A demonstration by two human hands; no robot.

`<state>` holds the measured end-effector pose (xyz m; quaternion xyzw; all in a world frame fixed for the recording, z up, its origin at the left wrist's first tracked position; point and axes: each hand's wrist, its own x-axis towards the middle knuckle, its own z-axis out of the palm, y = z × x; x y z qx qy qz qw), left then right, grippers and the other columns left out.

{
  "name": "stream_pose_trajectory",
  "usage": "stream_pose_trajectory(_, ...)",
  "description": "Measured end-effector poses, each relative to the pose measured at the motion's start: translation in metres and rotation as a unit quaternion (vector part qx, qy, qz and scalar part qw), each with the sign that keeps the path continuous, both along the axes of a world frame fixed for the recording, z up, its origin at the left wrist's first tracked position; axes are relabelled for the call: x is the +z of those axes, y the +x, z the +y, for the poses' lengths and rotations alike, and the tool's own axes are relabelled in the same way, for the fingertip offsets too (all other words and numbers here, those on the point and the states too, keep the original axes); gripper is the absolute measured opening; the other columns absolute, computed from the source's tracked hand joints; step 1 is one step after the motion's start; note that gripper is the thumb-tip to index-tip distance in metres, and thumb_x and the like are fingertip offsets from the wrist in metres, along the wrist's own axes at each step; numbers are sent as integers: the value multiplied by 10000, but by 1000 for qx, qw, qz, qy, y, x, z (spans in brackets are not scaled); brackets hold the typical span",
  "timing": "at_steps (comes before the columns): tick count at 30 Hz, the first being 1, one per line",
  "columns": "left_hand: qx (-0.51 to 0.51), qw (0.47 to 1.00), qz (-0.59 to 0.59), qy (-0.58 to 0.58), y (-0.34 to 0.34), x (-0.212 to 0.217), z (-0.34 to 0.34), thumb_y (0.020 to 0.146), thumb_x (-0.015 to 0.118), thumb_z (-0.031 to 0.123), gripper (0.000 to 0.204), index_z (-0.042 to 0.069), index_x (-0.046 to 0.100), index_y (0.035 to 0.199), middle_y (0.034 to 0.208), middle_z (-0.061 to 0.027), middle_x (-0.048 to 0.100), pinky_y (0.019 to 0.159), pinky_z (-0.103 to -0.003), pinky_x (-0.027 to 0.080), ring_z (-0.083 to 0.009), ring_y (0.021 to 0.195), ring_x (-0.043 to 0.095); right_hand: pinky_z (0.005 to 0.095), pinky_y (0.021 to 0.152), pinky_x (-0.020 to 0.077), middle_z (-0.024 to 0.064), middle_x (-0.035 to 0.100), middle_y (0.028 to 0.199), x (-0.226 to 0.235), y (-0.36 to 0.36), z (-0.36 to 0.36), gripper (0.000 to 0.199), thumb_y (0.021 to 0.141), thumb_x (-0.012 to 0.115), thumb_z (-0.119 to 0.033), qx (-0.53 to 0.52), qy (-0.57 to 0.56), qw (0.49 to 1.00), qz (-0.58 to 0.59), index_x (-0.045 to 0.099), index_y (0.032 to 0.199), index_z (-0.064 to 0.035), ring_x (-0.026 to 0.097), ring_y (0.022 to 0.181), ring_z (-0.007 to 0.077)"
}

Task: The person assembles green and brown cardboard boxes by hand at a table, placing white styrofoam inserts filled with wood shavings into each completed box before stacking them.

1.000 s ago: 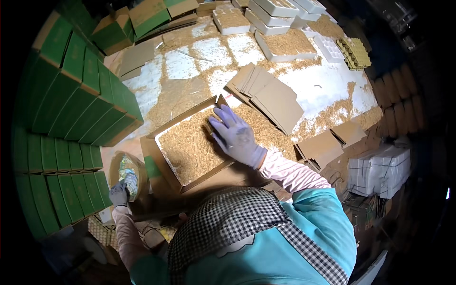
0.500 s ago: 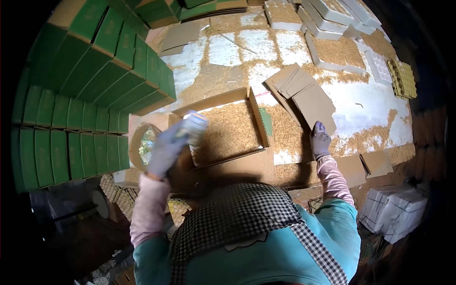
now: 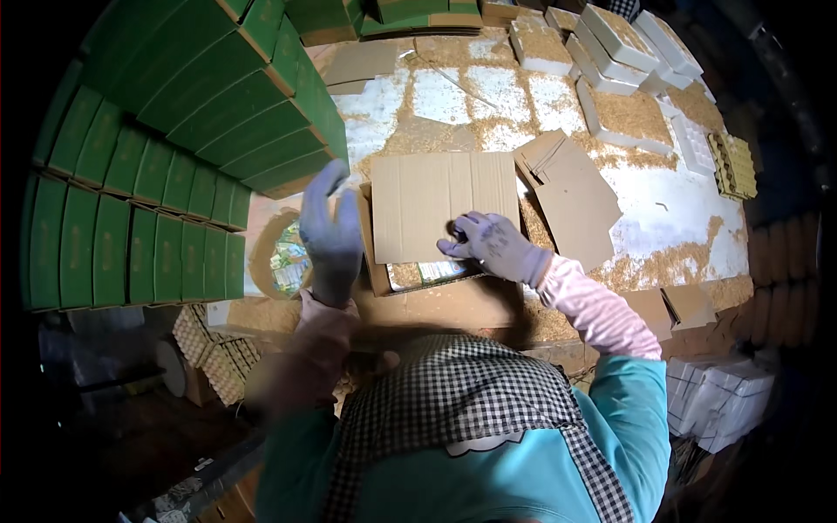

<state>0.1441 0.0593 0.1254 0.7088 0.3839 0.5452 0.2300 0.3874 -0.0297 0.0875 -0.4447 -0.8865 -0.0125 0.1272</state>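
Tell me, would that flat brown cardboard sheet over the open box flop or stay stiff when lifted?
The cardboard sheet lies flat across the box without sagging, so it is probably fairly stiff. It looks thin, so likely light. The right hand grips only its near edge, suggesting it lifts easily.

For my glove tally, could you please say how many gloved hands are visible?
2: left hand by the box; right hand on the cardboard sheet covering it.

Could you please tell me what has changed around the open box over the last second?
A cardboard sheet now covers the sawdust in the open box, with the right hand pressing its near edge. The left hand rose from the tape roll to the box's left side. The green cartons stayed stacked.
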Motion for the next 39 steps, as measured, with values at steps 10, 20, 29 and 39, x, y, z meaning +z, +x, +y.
stream_pose_trajectory(10,-256,755,603,-18,1,-45,-26,871,650,242,595,70,433,1397,1434,-171,433,1099,-420,322,-312,1305,437,400,1081,330,140,481,1337,5,3,5,486,889,589,-443,-13,-383,919,-97,577,1319,-216,489,1204,332)
stream_pose_trajectory(20,-71,908,107,-400,-20,-158,-15,741,788,344,967,-50,239,1433,1402,-214,432,1071,-396,356,-279,1308,422,389,906,446,202,546,1145,-56,33,26,788,772,748,-487,-69,-256,963,44,474,1388,-79,555,1073,308)
stream_pose_trajectory(29,-235,915,-58,-322,-43,-132,4,840,726,256,635,12,430,1345,1277,-131,549,1015,-360,407,-254,1163,516,335,976,438,122,539,1259,-53,0,17,757,835,708,-298,-204,-330,631,672,352,1412,40,537,1140,214)
stream_pose_trajectory(39,21,975,-208,69,-230,236,235,849,740,277,533,-52,535,1214,1154,-139,615,899,-270,475,-188,996,604,379,1037,425,142,475,1397,190,101,231,493,1018,412,-352,250,-108,607,747,402,1396,-36,518,1203,252)
